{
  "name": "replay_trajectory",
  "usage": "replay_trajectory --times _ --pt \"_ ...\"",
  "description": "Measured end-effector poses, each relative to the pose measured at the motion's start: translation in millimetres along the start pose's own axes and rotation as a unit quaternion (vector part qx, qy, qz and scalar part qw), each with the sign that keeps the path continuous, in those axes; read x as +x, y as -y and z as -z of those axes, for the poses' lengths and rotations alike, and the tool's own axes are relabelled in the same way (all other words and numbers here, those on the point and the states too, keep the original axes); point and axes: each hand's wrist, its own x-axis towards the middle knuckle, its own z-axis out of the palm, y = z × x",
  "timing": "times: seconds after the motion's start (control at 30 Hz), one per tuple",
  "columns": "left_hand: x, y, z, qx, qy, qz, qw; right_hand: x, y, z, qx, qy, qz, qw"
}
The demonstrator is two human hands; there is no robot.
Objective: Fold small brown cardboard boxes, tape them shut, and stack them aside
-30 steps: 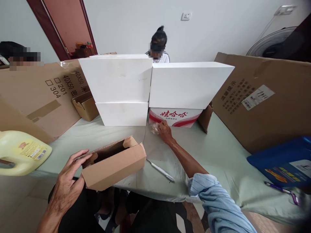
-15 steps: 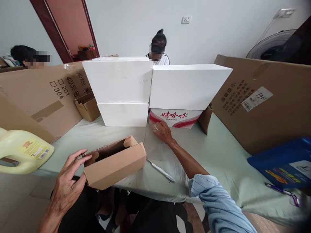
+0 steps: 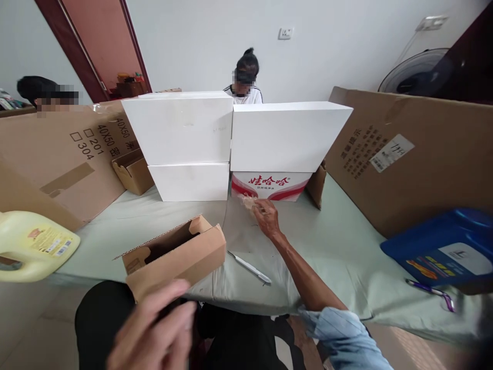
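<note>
Right at fingertips of right hand (image 3: 265, 217): crumpled clear plastic wad (image 3: 248, 202), pinched, up against red-white carton (image 3: 269, 186). Looks featherlight, soft, crinkly, probably slippy, so grab bunched middle. Left hand (image 3: 154, 329) loose, empty, just below small cardboard box (image 3: 175, 254).

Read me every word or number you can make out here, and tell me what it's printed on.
"娃哈哈": on the red-and-white carton under the right white box.
"40X50", "201", "304": on the left cardboard sheet.
Too blurred to read: the print on the right cardboard sheet and its white label.
Too small to read: the labels on the yellow jug and the blue container.
</note>
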Motion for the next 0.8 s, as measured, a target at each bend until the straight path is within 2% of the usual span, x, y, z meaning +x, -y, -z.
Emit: replay_trajectory --times 0.07,0.13,0.2,0.3,0.4,0.47,0.53,0.57,0.7,0.77,0.8 --pt "19.2 -23.3 -45.3 -0.053 0.045 -0.050 0.996 -19.2 14.8 19.8 0.029 -0.017 0.016 0.999" --pt "40.6 -35.6 -83.8 -0.080 0.072 -0.019 0.994 -42.7 36.4 42.7 0.051 -0.024 0.036 0.998" --pt "59.7 -38.4 -106.8 -0.093 0.080 0.001 0.993 -69.6 63.7 68.3 0.070 -0.013 0.080 0.994" --pt "81.9 -36.0 -116.1 -0.101 0.103 0.006 0.990 -109.7 108.7 108.2 0.079 0.040 0.180 0.980" --pt "93.0 -34.5 -118.0 -0.121 0.209 0.051 0.969 -140.4 145.0 140.1 0.056 0.088 0.222 0.970" --pt "90.5 -33.2 -124.8 -0.180 0.280 0.101 0.937 -154.8 159.2 151.1 0.038 0.088 0.221 0.971" --pt "80.0 -31.1 -136.4 -0.282 0.310 0.157 0.894 -166.7 166.3 151.5 0.025 0.060 0.219 0.974" --pt "72.8 -30.0 -143.1 -0.340 0.304 0.186 0.870 -172.6 168.1 147.8 0.021 0.039 0.216 0.975" --pt "43.0 -31.9 -167.3 -0.548 0.184 0.307 0.756 -199.1 174.4 113.3 0.022 -0.083 0.172 0.981" --pt "31.7 -38.5 -173.7 -0.596 0.140 0.332 0.717 -212.9 179.7 92.1 0.017 -0.131 0.150 0.980" --pt "26.9 -42.8 -175.2 -0.607 0.127 0.336 0.709 -219.1 183.1 82.8 0.015 -0.149 0.145 0.978"
